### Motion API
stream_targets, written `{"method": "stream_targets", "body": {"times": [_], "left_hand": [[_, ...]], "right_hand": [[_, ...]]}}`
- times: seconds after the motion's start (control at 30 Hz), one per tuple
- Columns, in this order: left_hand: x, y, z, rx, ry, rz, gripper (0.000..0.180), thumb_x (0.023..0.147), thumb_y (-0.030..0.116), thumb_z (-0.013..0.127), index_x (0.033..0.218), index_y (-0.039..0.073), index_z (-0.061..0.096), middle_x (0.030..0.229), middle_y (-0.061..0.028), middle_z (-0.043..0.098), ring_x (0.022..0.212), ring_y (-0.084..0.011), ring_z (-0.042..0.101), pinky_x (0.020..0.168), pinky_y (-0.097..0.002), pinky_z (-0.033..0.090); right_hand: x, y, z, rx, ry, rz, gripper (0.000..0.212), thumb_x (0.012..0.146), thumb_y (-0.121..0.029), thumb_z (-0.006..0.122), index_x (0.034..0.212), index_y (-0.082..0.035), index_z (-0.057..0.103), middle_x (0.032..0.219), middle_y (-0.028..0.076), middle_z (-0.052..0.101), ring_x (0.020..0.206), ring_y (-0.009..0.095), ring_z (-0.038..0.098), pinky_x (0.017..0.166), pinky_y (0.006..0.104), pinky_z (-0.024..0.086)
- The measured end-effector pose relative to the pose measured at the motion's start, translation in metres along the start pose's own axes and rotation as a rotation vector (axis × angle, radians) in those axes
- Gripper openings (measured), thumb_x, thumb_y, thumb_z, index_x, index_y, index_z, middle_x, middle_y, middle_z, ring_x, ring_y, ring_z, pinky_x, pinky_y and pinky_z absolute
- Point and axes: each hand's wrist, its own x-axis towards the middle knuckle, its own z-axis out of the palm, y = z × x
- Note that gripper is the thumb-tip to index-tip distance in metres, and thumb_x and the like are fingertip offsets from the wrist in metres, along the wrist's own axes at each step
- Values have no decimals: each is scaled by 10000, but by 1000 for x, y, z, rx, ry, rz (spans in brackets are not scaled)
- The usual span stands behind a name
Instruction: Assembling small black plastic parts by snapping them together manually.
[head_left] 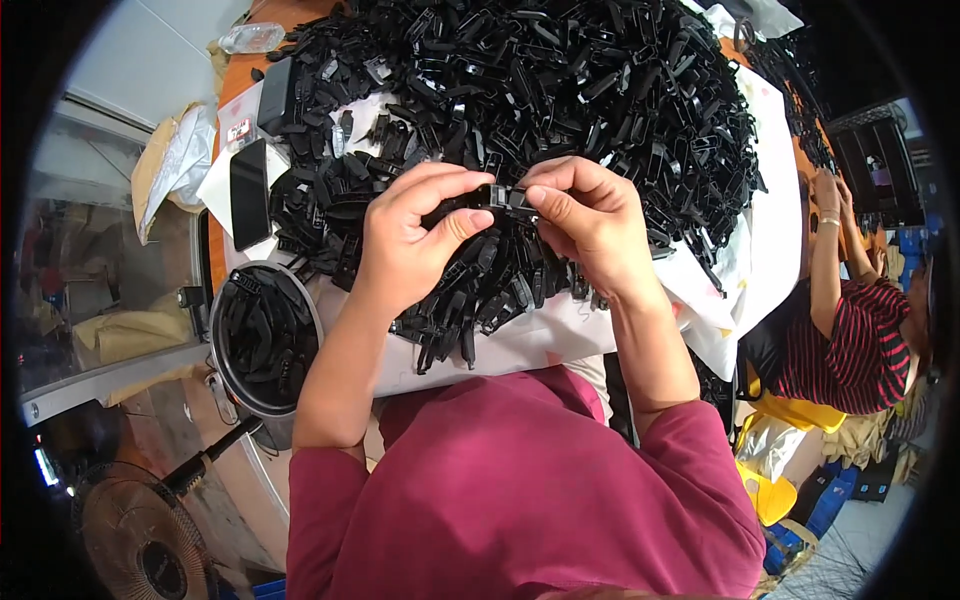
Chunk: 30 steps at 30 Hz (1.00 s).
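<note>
A black part is pinched at its left end by the left hand and at its right by the right hand, fingertips closed on it. Its long axis is held roughly crosswise over the pile, about equally near both hands.

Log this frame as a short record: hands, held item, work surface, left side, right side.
left hand: fingertips at the left end of the held part
right hand: thumb and fingers pinching its right end
held item: small black part, exact kind unclear
work surface: white sheet under a large pile of black parts
left side: black phone; round container holding more black parts; fan lower left
right side: another person in a striped shirt
</note>
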Motion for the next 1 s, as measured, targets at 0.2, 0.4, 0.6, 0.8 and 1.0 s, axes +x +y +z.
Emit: {"method": "stream_targets", "body": {"times": [0.2, 0.4, 0.6, 0.8, 1.0], "left_hand": [[-5, 2, 5, -254, -29, -219, 268, 760, 104, 684, 1005, 13, 628, 834, -32, 615, 668, -91, 551, 583, -212, 446], [-12, -6, 34, -596, 194, -394, 322, 830, 162, 624, 1110, 10, 579, 875, -15, 617, 608, -44, 477, 575, -168, 401], [-23, -12, 23, -1144, 192, -632, 278, 881, 254, 538, 1037, 25, 564, 945, -66, 606, 539, -61, 496, 445, -165, 389], [-59, 12, -61, 551, 575, -372, 220, 807, 181, 613, 978, 44, 634, 872, -71, 638, 756, -138, 587, 636, -260, 461], [-108, -5, -140, 1448, 441, -409, 294, 791, 315, 621, 993, 103, 637, 907, -119, 619, 872, -259, 560, 756, -382, 431]], "right_hand": [[-4, 13, 2, 152, -10, 47, 29, 823, -41, 596, 823, -16, 610, 886, 35, 598, 468, 34, 440, 379, 152, 294], [-7, 31, 27, -141, 106, -34, 290, 842, -46, 574, 1111, 8, 481, 805, 52, 603, 576, 69, 543, 463, 182, 449], [-10, 40, 32, -259, 155, -145, 251, 816, -76, 626, 1028, 23, 533, 776, 58, 621, 652, 74, 576, 556, 193, 494], [50, 22, -36, -1332, 220, -390, 290, 745, -223, 666, 978, -57, 623, 895, 123, 632, 798, 266, 614, 673, 340, 491], [79, 26, -67, -1916, 497, -205, 288, 705, -278, 683, 786, -20, 585, 822, 134, 606, 777, 292, 606, 632, 366, 505]]}}
